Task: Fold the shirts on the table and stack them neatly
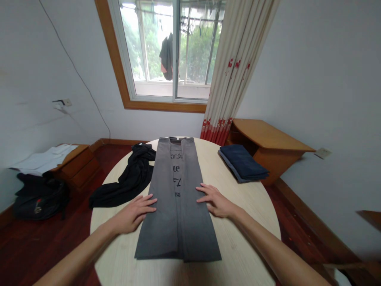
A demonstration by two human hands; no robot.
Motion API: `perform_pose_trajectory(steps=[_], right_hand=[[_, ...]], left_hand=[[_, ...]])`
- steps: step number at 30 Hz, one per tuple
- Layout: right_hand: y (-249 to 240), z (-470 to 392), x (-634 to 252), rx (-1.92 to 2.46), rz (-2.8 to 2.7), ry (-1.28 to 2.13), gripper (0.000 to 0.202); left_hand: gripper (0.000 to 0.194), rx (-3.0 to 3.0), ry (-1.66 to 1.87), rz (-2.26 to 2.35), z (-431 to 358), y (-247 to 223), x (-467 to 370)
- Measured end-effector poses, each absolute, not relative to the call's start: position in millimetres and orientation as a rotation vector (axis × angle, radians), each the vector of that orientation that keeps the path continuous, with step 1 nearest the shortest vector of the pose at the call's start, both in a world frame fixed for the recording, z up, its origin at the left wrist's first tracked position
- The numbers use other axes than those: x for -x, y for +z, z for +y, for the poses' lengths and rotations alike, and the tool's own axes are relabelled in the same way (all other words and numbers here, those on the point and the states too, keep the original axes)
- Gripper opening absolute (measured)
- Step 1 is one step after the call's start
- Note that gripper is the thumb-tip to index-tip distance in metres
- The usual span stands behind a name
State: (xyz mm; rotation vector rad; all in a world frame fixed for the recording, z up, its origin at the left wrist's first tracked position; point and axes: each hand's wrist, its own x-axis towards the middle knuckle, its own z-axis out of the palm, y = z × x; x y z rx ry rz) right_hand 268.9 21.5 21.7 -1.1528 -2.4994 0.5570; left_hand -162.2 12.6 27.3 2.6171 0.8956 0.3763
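A grey T-shirt [163,218] lies flat on the round table [235,246], its two sides folded inward so they nearly meet along the middle. Dark printed lettering shows in the gap between the folds, and the collar points toward the window. My left hand [135,213] rests at the shirt's left edge, fingers stretched out with their tips on the cloth. On the opposite edge, my right hand [216,200] lies with fingers spread, fingertips touching the fabric. Neither hand grips anything.
A crumpled black garment [127,180] lies at the table's left. Folded dark blue clothes [242,163] are stacked at the right. Beyond stand a wooden desk [268,135], a curtain [229,71] and a window [154,51]. A low cabinet [79,167] and black bag [40,198] are at left.
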Motion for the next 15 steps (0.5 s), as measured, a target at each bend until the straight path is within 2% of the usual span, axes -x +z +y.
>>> perform_pose_trajectory(steps=[4, 8, 15], right_hand=[[17.2, 8.9, -270.0, 1.090, -2.411, 0.682, 0.026], [23.0, -10.3, -280.6, 1.050, -2.314, 0.744, 0.025], [128.4, -40.9, -292.8, 0.805, -2.307, 1.419, 0.040]], left_hand=[[0.032, -2.600, 0.365, 0.810, 9.8, 29.9, 149.5], [0.032, -2.547, 0.427, 0.772, -7.5, 41.8, 137.1], [0.030, -2.278, 0.354, 0.552, -34.8, 138.3, 118.5]])
